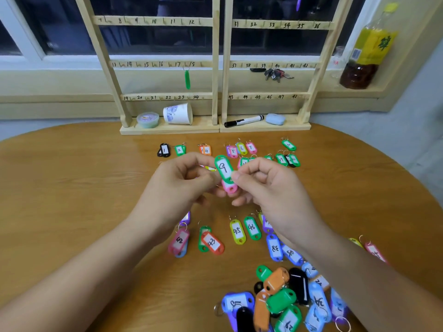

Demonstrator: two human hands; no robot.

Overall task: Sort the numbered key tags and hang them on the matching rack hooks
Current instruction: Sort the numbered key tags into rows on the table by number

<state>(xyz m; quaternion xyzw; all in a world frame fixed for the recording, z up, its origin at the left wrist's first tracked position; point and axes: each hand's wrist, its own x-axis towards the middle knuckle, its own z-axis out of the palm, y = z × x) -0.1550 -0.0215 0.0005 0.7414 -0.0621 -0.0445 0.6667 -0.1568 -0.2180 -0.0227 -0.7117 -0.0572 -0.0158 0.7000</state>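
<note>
Both hands are up over the middle of the round brown wood table (72, 188). R hand (263, 185) pinches the low end of a green plastic key tag marked 9 (224, 168) w/ thumb & finger. L hand (189, 180) has curled fingers holding a pink plastic key tag (230, 188), tucked just under the green one. The tall pale wood rack (217, 68) stands at the far edge, w/ a plain green tag (187, 79) hanging by no. 18. A mixed pile of tags (282, 300) lies by the R arm
</note>
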